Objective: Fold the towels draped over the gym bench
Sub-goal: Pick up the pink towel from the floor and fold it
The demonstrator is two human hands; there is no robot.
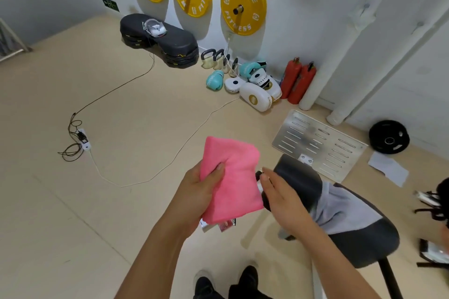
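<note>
The left hand (202,192) is the grip here: its thumb presses across the front of the pink towel (230,179) and the fingers curl behind, pinching the folded cloth along its left edge. The towel hangs in the air in front of the person, above the floor (121,94), already doubled into a compact, roughly rectangular pad whose long axis runs up and away from the hand. Its surface looks soft and fuzzy, like microfibre, with rounded fold edges at the top. The right hand (284,199) sits just beside the towel's right edge, fingers straight and relaxed, holding nothing; whether it touches the cloth I cannot tell.

The relation that matters next: a grey towel (345,211) lies draped across the padded black counter (364,243), to the right of and below both hands, its long axis crossing the seat. The right hand is plainly the nearer 1 to it. I judge 1 towel nearly finished and 1 left. The counter's pad looks smooth and leathery, the grey cloth limp and creased.
</note>
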